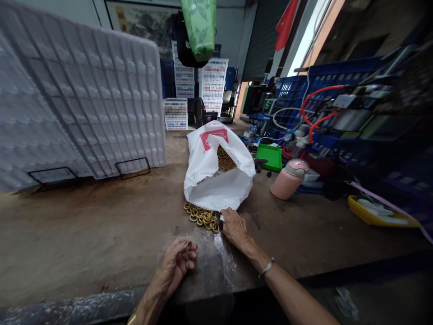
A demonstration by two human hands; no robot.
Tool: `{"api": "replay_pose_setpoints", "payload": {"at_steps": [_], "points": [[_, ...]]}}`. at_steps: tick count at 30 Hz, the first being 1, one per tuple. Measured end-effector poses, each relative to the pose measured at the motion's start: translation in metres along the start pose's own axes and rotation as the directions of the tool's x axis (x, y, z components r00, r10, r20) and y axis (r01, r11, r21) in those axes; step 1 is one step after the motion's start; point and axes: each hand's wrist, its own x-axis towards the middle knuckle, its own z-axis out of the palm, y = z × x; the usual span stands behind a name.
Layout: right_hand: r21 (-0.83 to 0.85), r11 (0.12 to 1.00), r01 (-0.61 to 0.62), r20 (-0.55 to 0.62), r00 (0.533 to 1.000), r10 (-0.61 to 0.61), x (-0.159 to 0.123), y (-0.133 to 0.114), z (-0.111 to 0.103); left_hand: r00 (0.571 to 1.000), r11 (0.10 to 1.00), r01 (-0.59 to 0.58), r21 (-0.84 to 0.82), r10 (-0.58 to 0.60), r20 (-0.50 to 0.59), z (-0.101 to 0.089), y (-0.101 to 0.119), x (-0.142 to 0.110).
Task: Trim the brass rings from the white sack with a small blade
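A white plastic sack [219,189] lies on its side on the workbench, its torn mouth facing me, with many brass-coloured rings [226,159] inside. More brass rings [204,217] are spilled in a small heap before the opening. My right hand [234,228] is closed at the right edge of this heap; something small, dark and white, shows at its fingertips, too small to name. Nearer the bench edge, my left hand [179,262] is turned palm inward with curled fingers. Its thumb and forefinger pinch what looks like a brass ring [187,244].
Tall ribbed clear plastic trays [125,99] stand in wire holders on the left. To the right are a pink bottle [287,180], a green tray [269,157], a yellow tray [379,214] and equipment with orange hoses [320,90]. White crates [213,81] are stacked behind; a green bag [202,29] hangs above.
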Motion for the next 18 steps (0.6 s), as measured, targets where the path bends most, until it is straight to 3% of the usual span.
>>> {"api": "replay_pose_setpoints", "payload": {"at_steps": [5,11,15,18], "points": [[0.084,0.996,0.036,0.019,0.999,-0.037,0.027,0.001,0.011,0.998,0.983,0.052,-0.175,-0.057,-0.024,-0.004,0.008,0.007],[0.371,0.926,0.075,0.022,0.996,-0.09,0.056,-0.007,0.018,0.969,0.965,0.068,-0.252,-0.124,-0.212,-0.001,0.012,0.014],[0.421,0.899,0.123,0.018,0.989,-0.144,0.072,-0.013,0.015,0.963,0.982,0.053,-0.183,-0.099,-0.251,-0.001,0.02,0.023],[0.424,0.893,0.15,0.012,0.985,-0.171,0.082,-0.016,0.014,0.978,1.0,-0.013,-0.004,0.012,-0.209,-0.003,0.031,0.038]]}}
